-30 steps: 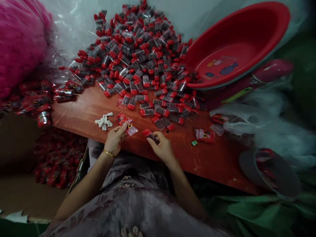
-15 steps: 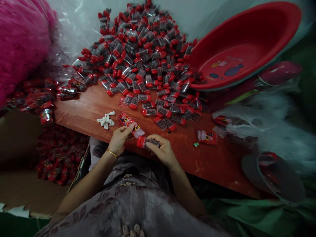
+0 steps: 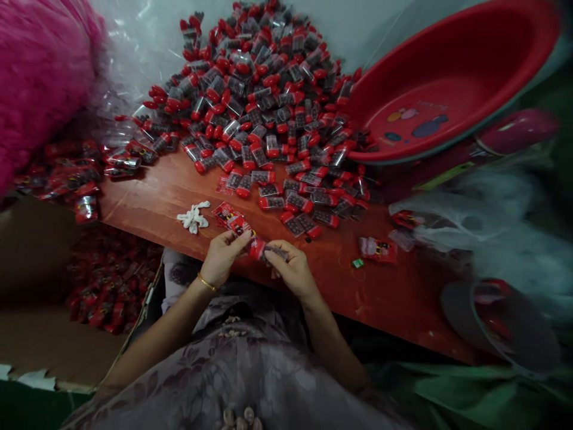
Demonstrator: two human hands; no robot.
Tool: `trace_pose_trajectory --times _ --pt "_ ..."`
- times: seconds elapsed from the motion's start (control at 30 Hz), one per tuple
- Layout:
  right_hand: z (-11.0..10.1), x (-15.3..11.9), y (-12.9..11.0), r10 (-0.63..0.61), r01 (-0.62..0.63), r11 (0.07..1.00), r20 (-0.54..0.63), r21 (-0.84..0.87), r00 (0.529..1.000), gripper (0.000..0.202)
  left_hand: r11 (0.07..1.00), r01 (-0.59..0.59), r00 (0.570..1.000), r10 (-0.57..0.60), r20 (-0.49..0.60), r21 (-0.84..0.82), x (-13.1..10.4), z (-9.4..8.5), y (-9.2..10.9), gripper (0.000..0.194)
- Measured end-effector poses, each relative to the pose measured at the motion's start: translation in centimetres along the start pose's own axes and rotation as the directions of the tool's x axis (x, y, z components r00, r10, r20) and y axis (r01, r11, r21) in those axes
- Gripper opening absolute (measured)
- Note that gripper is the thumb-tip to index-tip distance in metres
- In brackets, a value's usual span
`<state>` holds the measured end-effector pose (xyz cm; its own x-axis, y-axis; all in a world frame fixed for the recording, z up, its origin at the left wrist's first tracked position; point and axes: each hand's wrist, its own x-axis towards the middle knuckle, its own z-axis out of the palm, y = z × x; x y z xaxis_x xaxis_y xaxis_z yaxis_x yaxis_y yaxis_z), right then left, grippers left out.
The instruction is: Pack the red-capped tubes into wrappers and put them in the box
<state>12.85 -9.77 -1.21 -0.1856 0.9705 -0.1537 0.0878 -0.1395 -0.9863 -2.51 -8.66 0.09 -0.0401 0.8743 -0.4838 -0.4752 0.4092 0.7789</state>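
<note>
My left hand (image 3: 222, 258) pinches a red printed plastic wrapper (image 3: 253, 235) between thumb and fingers, at the table's near edge. My right hand (image 3: 293, 272) grips a small clear container (image 3: 276, 251) with dark contents and a red end. That red end touches the wrapper and seems to be at its mouth; how far inside, I cannot tell. Just beyond my left hand lie more flat red wrappers (image 3: 227, 212). A bunch of white finger-cot-like pieces (image 3: 194, 217) rests to their left. Past both hands rises a large heap of similar red-ended containers (image 3: 268, 113).
A red basin (image 3: 447, 83) tilts at the back right. Wrapped red packs (image 3: 71, 170) lie at the table's left, with more in a cardboard box (image 3: 40, 334) below. At right are a red packet (image 3: 378, 249), clear plastic bags (image 3: 483, 221) and a grey bin (image 3: 465, 313).
My hands have come closer together. The container's red end, apart from the wrapper's edge before, now meets the wrapper. The view has shifted slightly.
</note>
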Motion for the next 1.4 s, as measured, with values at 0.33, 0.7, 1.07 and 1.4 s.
trace_pose_trajectory --times 0.33,0.7,1.07,1.4 --pt "1.6 0.6 0.3 -0.088 0.076 0.994 -0.176 -0.077 0.98 0.028 0.994 -0.058 0.998 0.054 -0.042 -0.095 0.1 1.0 -1.3 0.042" --pt "3.4 1.0 1.2 -0.214 0.19 0.972 -0.189 -0.141 0.958 0.02 0.98 -0.015 0.998 0.026 0.051 -0.2 0.2 1.4 -1.0 0.032" --pt "4.7 0.6 0.6 -0.16 0.175 0.984 -0.237 0.043 0.958 0.025 0.987 -0.155 0.985 0.159 0.072 -0.051 0.1 1.8 -1.7 0.041" --pt "4.7 1.1 0.3 -0.135 0.184 0.969 -0.269 0.167 0.954 0.024 0.97 -0.239 0.971 0.24 0.018 -0.048 -0.3 1.9 -2.4 0.041"
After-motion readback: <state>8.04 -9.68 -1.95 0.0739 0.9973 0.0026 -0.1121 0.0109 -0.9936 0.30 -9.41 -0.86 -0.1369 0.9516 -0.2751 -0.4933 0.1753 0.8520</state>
